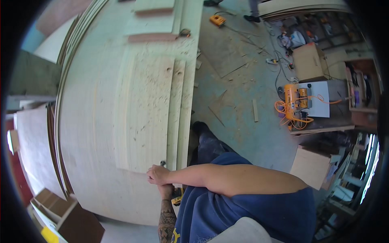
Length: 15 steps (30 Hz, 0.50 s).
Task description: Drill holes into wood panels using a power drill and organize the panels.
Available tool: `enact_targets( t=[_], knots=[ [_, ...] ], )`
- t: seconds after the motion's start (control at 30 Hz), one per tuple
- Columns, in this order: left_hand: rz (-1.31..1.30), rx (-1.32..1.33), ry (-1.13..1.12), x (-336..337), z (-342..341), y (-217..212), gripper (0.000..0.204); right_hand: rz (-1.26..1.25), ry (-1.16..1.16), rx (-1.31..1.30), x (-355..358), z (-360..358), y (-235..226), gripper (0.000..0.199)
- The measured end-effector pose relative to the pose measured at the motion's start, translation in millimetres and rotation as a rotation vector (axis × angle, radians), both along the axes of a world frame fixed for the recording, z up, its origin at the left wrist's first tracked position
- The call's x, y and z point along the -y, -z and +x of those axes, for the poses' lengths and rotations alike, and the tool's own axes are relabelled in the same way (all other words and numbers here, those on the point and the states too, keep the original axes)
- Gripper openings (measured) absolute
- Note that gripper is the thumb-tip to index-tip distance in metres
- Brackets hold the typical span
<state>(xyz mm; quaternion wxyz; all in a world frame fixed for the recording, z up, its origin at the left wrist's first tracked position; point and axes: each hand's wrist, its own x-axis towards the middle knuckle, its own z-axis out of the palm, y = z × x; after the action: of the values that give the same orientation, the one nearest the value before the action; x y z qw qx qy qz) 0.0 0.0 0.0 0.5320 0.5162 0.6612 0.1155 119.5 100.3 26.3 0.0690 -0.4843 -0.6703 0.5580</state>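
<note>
Overhead view of a person at a plywood workbench [93, 133]. A pale wood panel [144, 113] lies flat on the bench, its long side running away from the person, with two narrow strips [178, 109] laid flush against its right edge; the strips sit near the bench edge, probably so that they can be reached from the standing side. The right hand [157, 175] crosses the body and rests, fingers curled, on the near corner of the panel, pressing it down so that it cannot shift. The left hand [165, 189] sits just beneath and behind it, largely hidden; whether it is closed around anything cannot be told, though a small yellow-and-black tool [176, 200] shows just beside its tattooed wrist. A small dark fitting [163, 163], perhaps a screw or pin, stands at the panel's near edge, touching the right knuckles. Farther up the bench lie two reddish-edged boards [153, 37]. On the floor to the right stand an orange compressor [295, 101] with its coiled hose and a plywood box [310, 61], well apart from the work.
</note>
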Motion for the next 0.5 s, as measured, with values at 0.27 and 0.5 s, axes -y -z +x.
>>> enact_targets(
  t=[0.27,0.5],
  knots=[
    [-0.395,0.102,-0.315,3.2,16.7,-13.3,0.007,0.236,0.625,0.121,47.8,225.7,24.8,0.050],
    [-0.397,0.115,-0.314,1.8,35.9,38.1,0.025,0.163,1.860,0.362,176.7,583.4,-89.3,0.037]
  ],
)
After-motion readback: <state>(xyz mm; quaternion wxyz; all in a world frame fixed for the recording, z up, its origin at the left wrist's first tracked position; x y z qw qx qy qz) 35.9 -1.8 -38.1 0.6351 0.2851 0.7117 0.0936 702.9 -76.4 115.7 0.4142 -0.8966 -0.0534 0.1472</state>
